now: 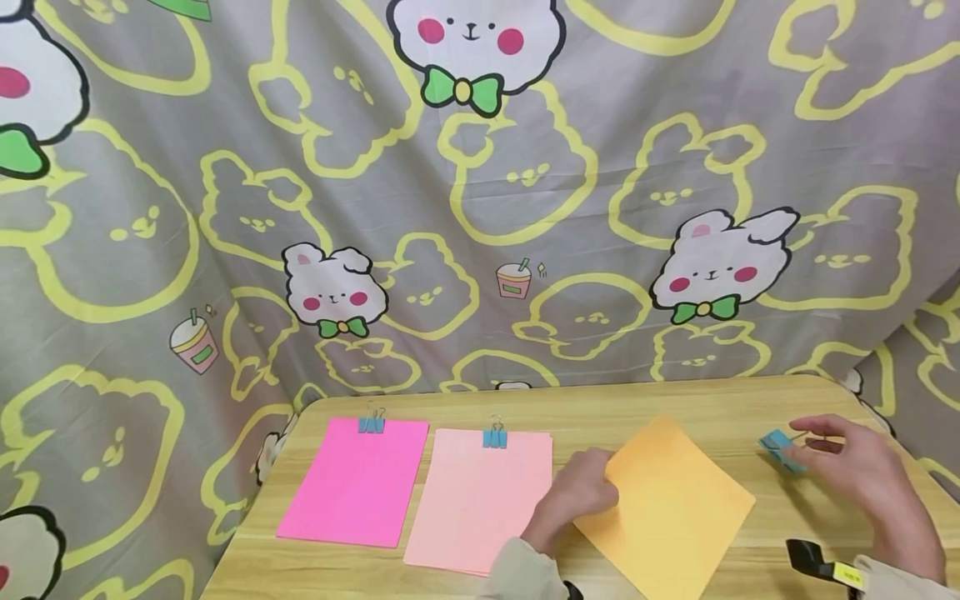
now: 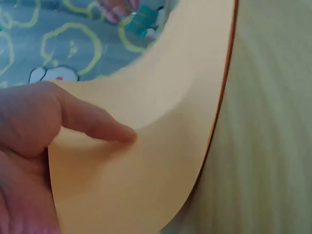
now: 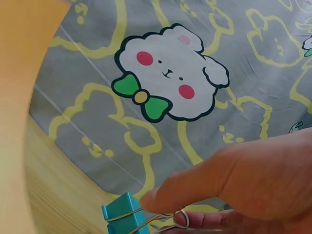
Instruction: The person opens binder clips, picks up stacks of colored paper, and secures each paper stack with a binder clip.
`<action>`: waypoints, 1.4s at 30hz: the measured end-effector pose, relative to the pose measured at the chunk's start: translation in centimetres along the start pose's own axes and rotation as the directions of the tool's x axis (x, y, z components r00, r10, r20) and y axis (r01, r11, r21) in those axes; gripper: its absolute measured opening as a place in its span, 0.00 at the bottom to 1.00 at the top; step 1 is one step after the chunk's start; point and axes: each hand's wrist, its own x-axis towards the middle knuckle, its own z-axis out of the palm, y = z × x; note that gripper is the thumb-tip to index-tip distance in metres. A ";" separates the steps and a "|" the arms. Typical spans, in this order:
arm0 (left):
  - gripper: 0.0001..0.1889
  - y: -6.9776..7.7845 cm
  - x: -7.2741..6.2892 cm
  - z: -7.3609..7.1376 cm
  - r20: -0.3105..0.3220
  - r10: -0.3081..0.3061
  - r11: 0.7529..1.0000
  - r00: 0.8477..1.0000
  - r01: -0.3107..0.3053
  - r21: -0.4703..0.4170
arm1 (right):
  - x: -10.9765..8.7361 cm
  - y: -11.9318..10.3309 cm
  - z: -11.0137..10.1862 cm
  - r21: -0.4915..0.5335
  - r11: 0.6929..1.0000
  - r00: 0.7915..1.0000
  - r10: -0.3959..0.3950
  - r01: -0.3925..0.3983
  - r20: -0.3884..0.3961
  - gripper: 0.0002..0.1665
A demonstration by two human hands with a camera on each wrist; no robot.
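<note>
My left hand point(image 1: 581, 492) grips the left edge of a stack of orange paper point(image 1: 667, 508), its thumb lying on the top sheet. The stack is turned cornerwise and lifted, and it bends in the left wrist view. To the right, my right hand point(image 1: 862, 467) holds a blue binder clip point(image 1: 780, 450) by its wire handles, between thumb and fingers. In the right wrist view the clip point(image 3: 126, 214) points toward the orange paper, apart from it. Whether the clip's mouth is spread cannot be told.
On the wooden table point(image 1: 645, 400), a bright pink paper stack point(image 1: 360, 487) and a light pink paper stack point(image 1: 483, 504) lie at the left, each with a blue binder clip on its top edge. A patterned grey curtain point(image 1: 585, 208) hangs behind the table.
</note>
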 end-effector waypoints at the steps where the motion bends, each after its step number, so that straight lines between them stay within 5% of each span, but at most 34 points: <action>1: 0.18 -0.3 0.0 -0.4 0.001 -0.006 0.996 1.000 0.006 -0.085 | 0.1 0.1 0.0 -0.002 1.000 1.000 -0.010 0.010 0.010 0.40; 7: 0.11 -2.1 -0.4 -3.5 -0.039 0.021 0.911 0.999 -0.035 -0.412 | 0.4 0.1 0.6 -0.029 0.993 0.992 -0.118 0.117 -0.033 0.40; 11: 0.10 -3.9 -0.5 -5.4 -0.085 0.048 0.816 0.995 -0.088 -0.571 | 0.7 -0.2 0.8 -0.052 0.983 0.983 -0.179 0.177 -0.035 0.40; 13: 0.10 -4.8 -0.5 -6.3 -0.121 0.051 0.786 0.991 -0.115 -0.607 | 0.8 -0.4 0.9 -0.059 0.980 0.981 -0.193 0.191 -0.028 0.39; 18: 0.11 -6.9 -0.5 -8.0 -0.218 0.057 0.755 0.974 -0.185 -0.629 | 0.8 -1.2 0.9 -0.069 0.980 0.982 -0.186 0.184 -0.017 0.40; 22: 0.10 -8.4 -0.6 -8.7 -0.240 0.066 0.750 0.968 -0.207 -0.629 | 0.8 -1.2 1.0 -0.058 0.983 0.984 -0.174 0.172 -0.025 0.41; 27: 0.10 -9.8 -0.7 -9.2 -0.205 0.081 0.803 0.975 -0.186 -0.567 | 0.7 -0.9 1.1 -0.044 0.985 0.985 -0.167 0.165 -0.038 0.41; 31: 0.12 -10.1 -0.8 -9.6 -0.178 0.090 0.820 0.980 -0.174 -0.545 | 0.5 -0.9 1.3 -0.054 0.985 0.984 -0.168 0.166 -0.053 0.39; 42: 0.11 -10.3 -0.9 -9.7 -0.162 0.109 0.807 0.981 -0.182 -0.562 | 0.7 -1.8 1.6 -0.056 0.983 0.984 -0.175 0.173 -0.022 0.40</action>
